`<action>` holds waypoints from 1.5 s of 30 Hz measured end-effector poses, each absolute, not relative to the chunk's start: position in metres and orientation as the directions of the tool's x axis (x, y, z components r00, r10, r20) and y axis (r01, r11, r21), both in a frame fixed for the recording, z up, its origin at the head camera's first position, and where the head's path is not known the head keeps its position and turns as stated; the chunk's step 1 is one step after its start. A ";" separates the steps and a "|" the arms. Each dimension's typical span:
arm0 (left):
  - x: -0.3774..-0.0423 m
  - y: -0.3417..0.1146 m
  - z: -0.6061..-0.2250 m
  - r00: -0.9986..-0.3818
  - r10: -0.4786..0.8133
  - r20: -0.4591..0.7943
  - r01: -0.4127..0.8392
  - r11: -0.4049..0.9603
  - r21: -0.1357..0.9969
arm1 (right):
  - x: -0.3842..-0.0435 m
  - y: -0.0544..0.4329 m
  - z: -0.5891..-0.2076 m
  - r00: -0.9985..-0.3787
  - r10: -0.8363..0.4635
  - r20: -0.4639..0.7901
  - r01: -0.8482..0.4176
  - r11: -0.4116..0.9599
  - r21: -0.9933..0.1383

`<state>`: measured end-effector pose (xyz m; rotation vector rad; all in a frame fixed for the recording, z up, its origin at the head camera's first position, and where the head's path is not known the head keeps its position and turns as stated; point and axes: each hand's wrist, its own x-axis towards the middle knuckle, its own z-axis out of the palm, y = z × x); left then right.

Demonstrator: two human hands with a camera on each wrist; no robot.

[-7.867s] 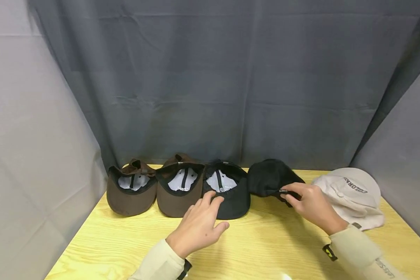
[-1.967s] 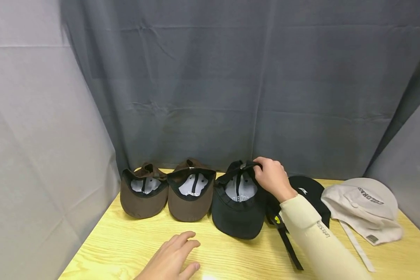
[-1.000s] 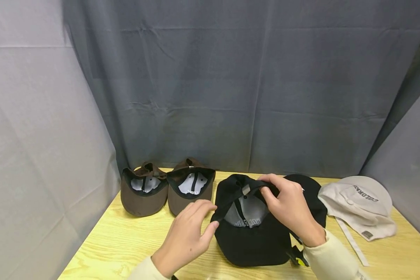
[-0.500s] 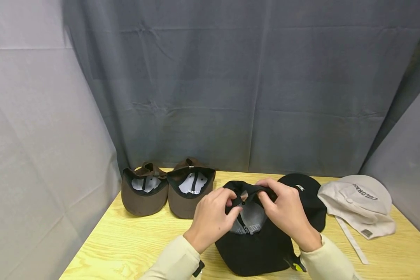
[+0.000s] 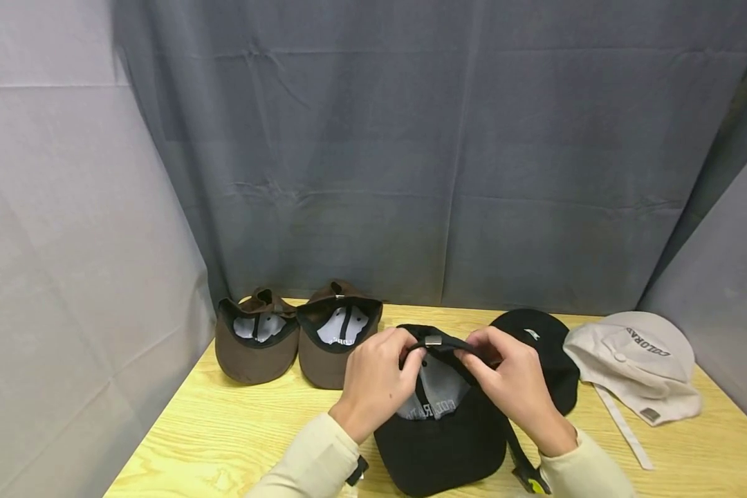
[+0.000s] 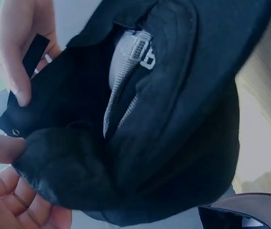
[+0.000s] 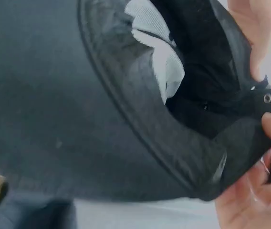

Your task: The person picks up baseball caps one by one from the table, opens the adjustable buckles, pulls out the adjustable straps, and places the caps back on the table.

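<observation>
Between my hands is a black baseball cap [image 5: 442,449], inside up and brim toward me. Its pale lining [image 5: 438,398] shows, with reversed lettering. My left hand [image 5: 376,380] pinches the cap's back edge, left of a small metal buckle [image 5: 433,340] on the strap. On the buckle's other side my right hand [image 5: 513,377] pinches the same edge between thumb and fingers. Up close in the left wrist view, fingers hold the cap's back opening, near a loose strap end [image 6: 35,55]. An eyelet [image 7: 267,98] shows on the strap in the right wrist view.
Two brown caps [image 5: 255,360] stand side by side at the back left, undersides showing. Behind my right hand lies another black cap [image 5: 535,346] with a small white logo. A cream cap [image 5: 635,366] with a hanging strap [image 5: 625,429] is at the right. Grey curtain [image 5: 348,152] closes the back.
My right hand, earlier at the logo cap, has brought this black cap forward from the row. My left hand has come over and taken its back edge. The buckle strap now lies stretched between both hands.
</observation>
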<state>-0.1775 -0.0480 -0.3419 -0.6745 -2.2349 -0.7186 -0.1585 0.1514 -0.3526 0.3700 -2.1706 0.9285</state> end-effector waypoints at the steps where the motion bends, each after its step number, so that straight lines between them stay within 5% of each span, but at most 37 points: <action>1: -0.177 -0.048 -0.342 -0.632 0.256 0.731 0.634 0.713 0.298 | -0.158 0.153 -0.354 -0.700 0.025 0.714 -0.511 0.680 -0.525; 18: -0.172 -0.046 -0.341 -0.658 0.242 0.713 0.614 0.720 0.322 | -0.147 0.165 -0.363 -0.799 -0.069 0.598 -0.600 0.174 -0.781; 22: -0.172 -0.047 -0.342 -0.668 0.226 0.709 0.599 0.729 0.332 | -0.146 0.165 -0.367 -0.764 -0.171 0.623 -0.638 0.056 -0.768; 33: -0.170 -0.045 -0.345 -0.672 0.275 0.688 0.635 0.693 0.343 | -0.157 0.147 -0.380 -0.572 -0.038 0.819 -0.652 0.627 -0.426; 45: -0.165 -0.043 -0.347 -0.644 0.307 0.701 0.678 0.653 0.337 | -0.160 0.147 -0.382 -0.473 -0.021 0.881 -0.648 0.686 -0.331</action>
